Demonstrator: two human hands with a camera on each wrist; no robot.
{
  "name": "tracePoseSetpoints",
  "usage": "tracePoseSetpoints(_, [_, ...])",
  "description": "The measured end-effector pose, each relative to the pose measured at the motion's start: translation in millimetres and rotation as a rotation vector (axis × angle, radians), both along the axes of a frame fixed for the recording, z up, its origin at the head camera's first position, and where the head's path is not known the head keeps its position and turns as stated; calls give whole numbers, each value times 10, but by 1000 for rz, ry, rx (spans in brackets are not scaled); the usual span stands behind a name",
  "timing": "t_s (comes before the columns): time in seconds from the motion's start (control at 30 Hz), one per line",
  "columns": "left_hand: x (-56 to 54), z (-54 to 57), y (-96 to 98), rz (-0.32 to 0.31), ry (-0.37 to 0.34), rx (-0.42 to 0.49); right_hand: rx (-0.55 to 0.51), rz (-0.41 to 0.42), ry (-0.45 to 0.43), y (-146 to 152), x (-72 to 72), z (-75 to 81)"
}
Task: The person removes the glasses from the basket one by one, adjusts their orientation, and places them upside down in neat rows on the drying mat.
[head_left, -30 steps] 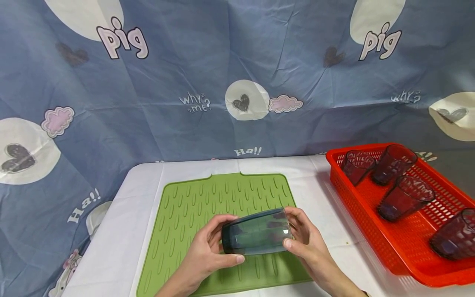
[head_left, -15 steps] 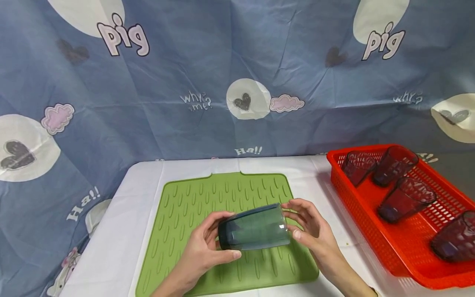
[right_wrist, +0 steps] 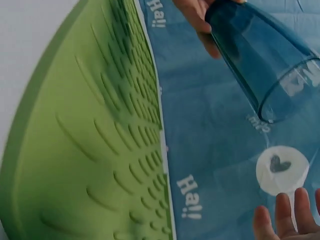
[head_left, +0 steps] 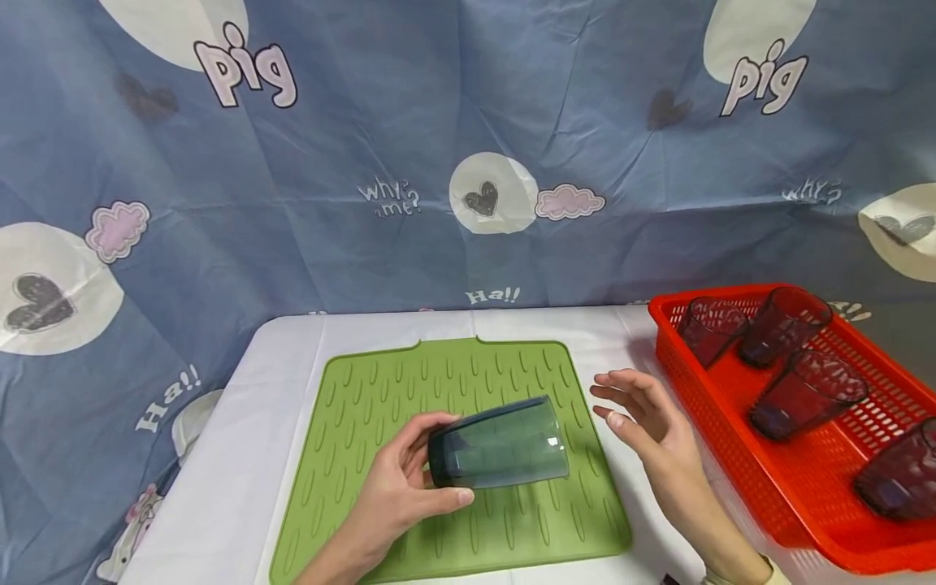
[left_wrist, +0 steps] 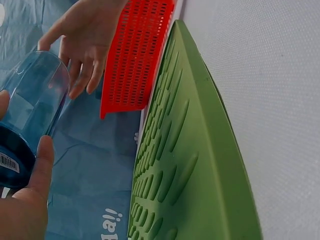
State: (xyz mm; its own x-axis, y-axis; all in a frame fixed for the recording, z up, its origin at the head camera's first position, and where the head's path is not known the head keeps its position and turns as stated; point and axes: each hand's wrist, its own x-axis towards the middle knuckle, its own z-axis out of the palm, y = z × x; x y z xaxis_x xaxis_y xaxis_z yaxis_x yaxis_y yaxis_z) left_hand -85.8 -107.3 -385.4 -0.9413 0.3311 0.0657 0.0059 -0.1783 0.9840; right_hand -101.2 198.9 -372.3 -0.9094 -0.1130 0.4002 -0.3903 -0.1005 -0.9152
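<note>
A blue-tinted drinking glass (head_left: 500,445) lies sideways in the air above a green ribbed mat (head_left: 380,406). My left hand (head_left: 405,479) grips it round its dark base, thumb in front and fingers behind. In the left wrist view the glass (left_wrist: 35,95) shows a barcode label on its base. To the right, apart from the rim, my right hand (head_left: 654,426) hangs with loosely bent fingers and holds nothing. The right wrist view shows the glass (right_wrist: 265,55) with its open rim facing away from the left hand, and the right fingertips (right_wrist: 282,215) well clear of it.
On the right of the white-covered table (head_left: 219,471) stands a red perforated basket (head_left: 720,443). Several similar glasses lean inside it, one glass (head_left: 808,394) near its middle. A blue printed cloth (head_left: 366,122) hangs behind the table.
My right hand has let go of the glass rim and moved right, towards the basket. The left hand still holds the glass, which has shifted slightly left and up.
</note>
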Motion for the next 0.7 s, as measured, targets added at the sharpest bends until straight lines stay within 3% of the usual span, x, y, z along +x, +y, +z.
tracePoseSetpoints(0.1, [-12,1,7,-2,-2,-5,19,-61,-29,46,-34,8])
tracePoseSetpoints(0.4, [-3,-15,-1,-11,9,-6,48,-116,33,122,-87,-8])
tracePoseSetpoints(0.7, [-5,9,-9,-7,9,-7,138,-210,28,220,-151,-37])
